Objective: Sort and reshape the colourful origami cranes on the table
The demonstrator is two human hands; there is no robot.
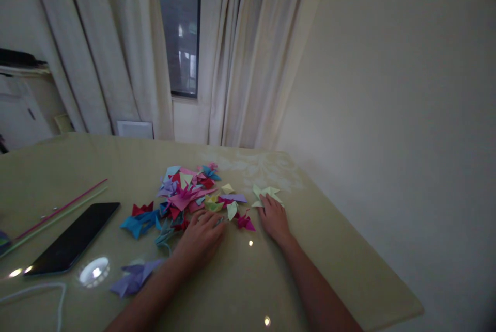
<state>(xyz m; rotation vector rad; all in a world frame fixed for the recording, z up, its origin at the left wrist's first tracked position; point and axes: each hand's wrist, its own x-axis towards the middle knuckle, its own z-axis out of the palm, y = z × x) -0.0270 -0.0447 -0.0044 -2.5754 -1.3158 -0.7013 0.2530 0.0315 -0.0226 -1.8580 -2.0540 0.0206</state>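
Observation:
A heap of colourful folded-paper origami [185,196] lies in the middle of the table, in pink, red, blue, purple and yellow. My left hand [202,233] rests at the near side of this heap, fingers apart and slightly bent, with the fingertips among the paper pieces. To the right, my right hand [274,218] lies palm down with its fingers stretched over a pale green paper star [274,193], touching its near part. Between the two hands sit a magenta paper crane [245,222] and a pale green folded piece [232,210]. No grasp shows in either hand.
A purple origami piece [134,278] lies beside my left forearm. Further left are a black tablet-like device [73,239], thin pink and green sticks [64,208] and a white cable [61,301]. The table [333,249] meets a wall at right; curtains [256,63] hang behind.

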